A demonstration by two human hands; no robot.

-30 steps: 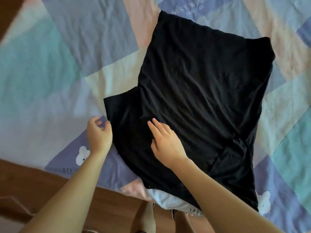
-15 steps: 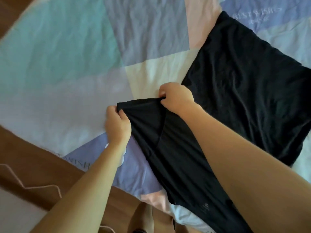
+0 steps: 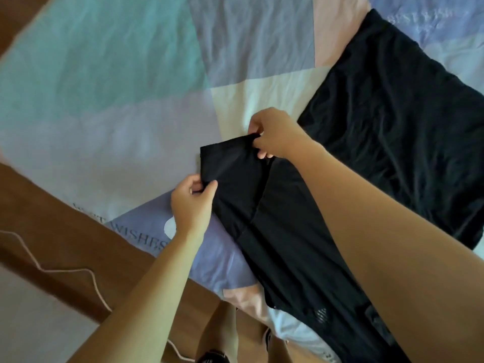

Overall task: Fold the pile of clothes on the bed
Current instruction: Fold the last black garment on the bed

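1. Black garment: spread flat on the bed, lying diagonally; long axis runs from the near edge by the person's legs up toward the far right. Most of the cloth lies to the right of both hands and under the right forearm.
2. Sleeve flap: sticks out from the garment's left side and is held between the two hands; its free outer edge faces left, away from the body of the garment.
3. Left hand: thumb and fingers pinch the sleeve's near corner.
4. Right hand: fingers curled, pinching the sleeve's far corner, approx. where sleeve meets body panel.
5. Key relation: garment body lies right of the sleeve, so a fold-in would prob. carry the sleeve rightward across the cloth. The right hand is nearer the body panel; the left hand has the longer way to go.
6. Writing: the bedcover shows "WISHES" in dark letters near the left wrist, preceding word partly legible only. Pale lettering at top right too blurred to read. A faint mark near the garment's lower hem can't be read.
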